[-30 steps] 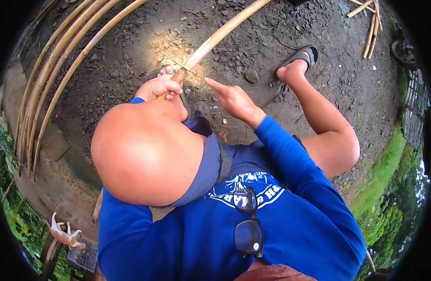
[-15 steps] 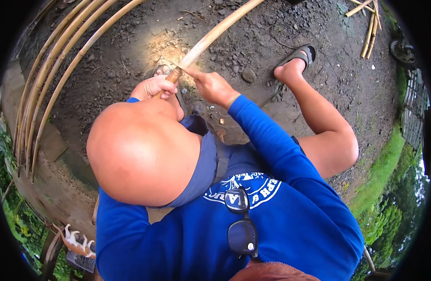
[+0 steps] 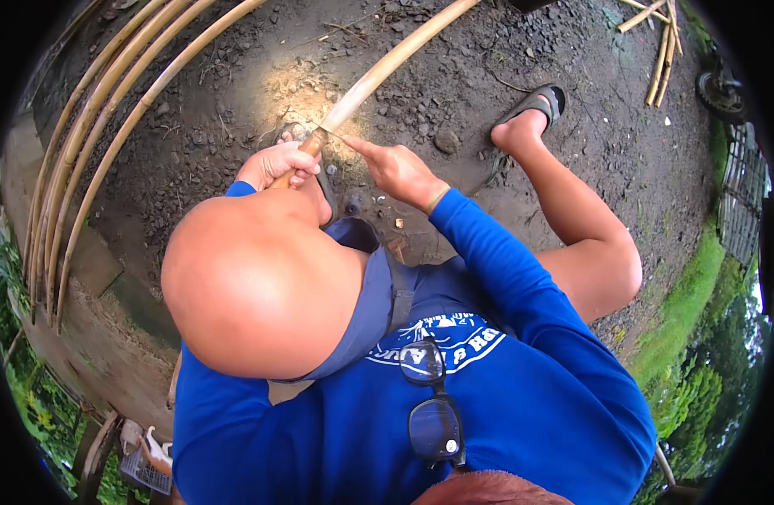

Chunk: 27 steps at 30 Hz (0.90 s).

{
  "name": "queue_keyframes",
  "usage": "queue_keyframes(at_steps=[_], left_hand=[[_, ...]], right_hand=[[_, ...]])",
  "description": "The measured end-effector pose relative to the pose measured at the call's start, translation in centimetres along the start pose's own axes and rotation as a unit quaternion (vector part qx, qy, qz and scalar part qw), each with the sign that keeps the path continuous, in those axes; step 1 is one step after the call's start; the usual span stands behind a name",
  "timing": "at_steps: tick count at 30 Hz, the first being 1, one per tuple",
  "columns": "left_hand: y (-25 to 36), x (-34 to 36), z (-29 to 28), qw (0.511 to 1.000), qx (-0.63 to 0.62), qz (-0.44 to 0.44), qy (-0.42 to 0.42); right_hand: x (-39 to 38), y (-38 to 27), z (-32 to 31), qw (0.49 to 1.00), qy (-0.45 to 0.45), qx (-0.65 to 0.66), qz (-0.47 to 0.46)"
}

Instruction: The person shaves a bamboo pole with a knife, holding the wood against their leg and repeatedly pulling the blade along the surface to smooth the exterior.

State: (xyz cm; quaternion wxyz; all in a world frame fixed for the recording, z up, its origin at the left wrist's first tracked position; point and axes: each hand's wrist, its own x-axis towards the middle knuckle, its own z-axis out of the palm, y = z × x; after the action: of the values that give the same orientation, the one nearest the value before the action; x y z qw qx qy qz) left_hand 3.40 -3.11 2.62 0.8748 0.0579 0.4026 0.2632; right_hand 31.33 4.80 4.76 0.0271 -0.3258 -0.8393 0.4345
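A long tan bamboo pole [image 3: 387, 67] slants down from the upper edge toward my raised left knee. Its upper stretch looks pale and scraped, and its near end passes behind the knee. Just below a darker node, my left hand [image 3: 279, 165] is wrapped round the pole. On the right side of the pole, my right hand [image 3: 401, 175] is closed, with its index finger stretched toward the node. A thin blade [image 3: 331, 132] reaches from that finger across the pole; its handle is hidden inside the fist.
Several long bamboo poles [image 3: 109, 97] lie curved along the left. Short bamboo pieces [image 3: 663, 63] rest at the upper right, near a wheel [image 3: 722, 94]. My sandalled foot [image 3: 530, 118] stands on stony soil. Pale shavings [image 3: 299, 88] lie beyond my left hand. An animal [image 3: 157, 452] is at the lower left.
My right hand has drawn back to the right and slightly nearer me, the blade moving with it across the pole. The left hand keeps its hold. The animal at the lower left has shifted.
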Motion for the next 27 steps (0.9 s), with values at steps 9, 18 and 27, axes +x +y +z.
queue_keyframes(at_steps=[9, 18, 27], left_hand=[[-0.8, -1.4, 1.4, 0.998, -0.037, 0.016, 0.056], [-0.2, 0.4, 1.5, 0.975, 0.133, 0.115, 0.134], [-1.6, 2.3, -3.7, 0.900, 0.365, 0.123, 0.202]], right_hand=[[-9.4, -1.5, -2.6, 0.999, 0.000, 0.011, 0.034], [0.5, -0.2, 1.2, 1.000, 0.019, 0.000, -0.005], [2.0, -0.5, 3.7, 0.983, 0.131, 0.085, -0.099]])
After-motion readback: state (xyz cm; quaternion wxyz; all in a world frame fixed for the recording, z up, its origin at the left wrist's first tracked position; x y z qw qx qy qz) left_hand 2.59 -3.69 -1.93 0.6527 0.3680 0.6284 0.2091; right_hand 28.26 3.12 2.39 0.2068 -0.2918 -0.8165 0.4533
